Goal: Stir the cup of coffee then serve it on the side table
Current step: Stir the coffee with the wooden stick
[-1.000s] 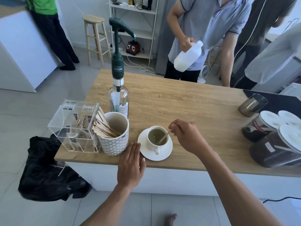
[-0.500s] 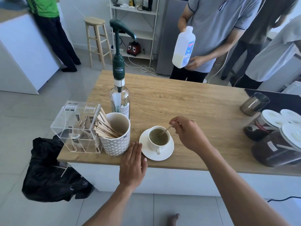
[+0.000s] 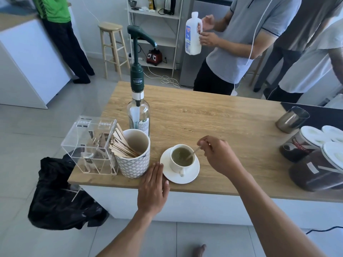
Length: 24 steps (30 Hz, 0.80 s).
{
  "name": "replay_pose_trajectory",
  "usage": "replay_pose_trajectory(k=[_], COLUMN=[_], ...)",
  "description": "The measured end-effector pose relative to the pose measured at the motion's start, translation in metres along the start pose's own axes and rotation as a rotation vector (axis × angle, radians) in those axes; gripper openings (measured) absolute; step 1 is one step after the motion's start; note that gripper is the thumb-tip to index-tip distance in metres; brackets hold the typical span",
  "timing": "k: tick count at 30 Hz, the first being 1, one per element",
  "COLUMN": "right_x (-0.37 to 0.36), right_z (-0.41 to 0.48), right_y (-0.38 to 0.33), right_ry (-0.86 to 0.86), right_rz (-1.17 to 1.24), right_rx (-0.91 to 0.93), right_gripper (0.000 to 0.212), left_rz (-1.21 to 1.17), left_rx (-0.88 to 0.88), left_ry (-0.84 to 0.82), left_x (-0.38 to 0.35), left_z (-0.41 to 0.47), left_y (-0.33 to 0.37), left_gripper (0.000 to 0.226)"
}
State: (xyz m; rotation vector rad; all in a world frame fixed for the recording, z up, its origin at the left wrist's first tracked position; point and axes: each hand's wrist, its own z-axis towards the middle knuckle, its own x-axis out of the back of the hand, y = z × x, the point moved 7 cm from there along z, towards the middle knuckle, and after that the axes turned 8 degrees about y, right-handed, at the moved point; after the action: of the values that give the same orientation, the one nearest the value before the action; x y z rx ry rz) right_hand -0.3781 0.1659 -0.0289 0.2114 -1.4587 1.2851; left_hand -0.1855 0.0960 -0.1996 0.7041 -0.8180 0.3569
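Stirring | right hand (image 3: pixel 220 154) pinches wooden stirrer (image 3: pixel 194 152) dipped in cup (image 3: pixel 182 158) on saucer (image 3: pixel 193 178), counter's near edge; left hand (image 3: pixel 154 186) flat, empty, beside saucer | keep circles small; avoid rim.

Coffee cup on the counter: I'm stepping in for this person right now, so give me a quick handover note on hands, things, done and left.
Right hand: pinching a wooden stir stick, its tip in the coffee.
Left hand: flat and open on the counter edge, at the saucer rim, holding nothing.
Cup: on the saucer, near the front edge, beside the patterned mug of sticks.
Done: stick in the cup, stirring under way.
Left: finish stirring, remove the stick, carry cup and saucer to the side table, which is not in view.
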Motion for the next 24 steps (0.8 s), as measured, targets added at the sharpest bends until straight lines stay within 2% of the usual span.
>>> replay_pose_trajectory(k=[3, 8, 13, 18, 24], right_x=[0.003, -0.010, 0.000, -0.009, 0.004], right_z=[0.004, -0.005, 0.001, -0.004, 0.001], right_y=[-0.003, -0.013, -0.010, -0.015, -0.014], right_ry=[0.045, -0.100, -0.016, -0.119, -0.026], right_rz=[-0.017, 0.044, -0.021, 0.015, -0.027], right_rx=[0.023, 0.098, 0.126, 0.095, 0.146], right_gripper=[0.021, 0.019, 0.020, 0.020, 0.021], left_rz=[0.004, 0.005, 0.011, 0.010, 0.010], left_rx=[-0.004, -0.019, -0.022, -0.023, -0.019], left_ry=[0.003, 0.011, 0.020, 0.020, 0.015], left_x=[0.000, 0.000, 0.000, 0.001, 0.000], left_z=[0.000, 0.000, 0.000, 0.000, -0.001], left_y=[-0.001, 0.000, 0.000, 0.000, 0.000], left_gripper=[0.054, 0.053, 0.053, 0.053, 0.053])
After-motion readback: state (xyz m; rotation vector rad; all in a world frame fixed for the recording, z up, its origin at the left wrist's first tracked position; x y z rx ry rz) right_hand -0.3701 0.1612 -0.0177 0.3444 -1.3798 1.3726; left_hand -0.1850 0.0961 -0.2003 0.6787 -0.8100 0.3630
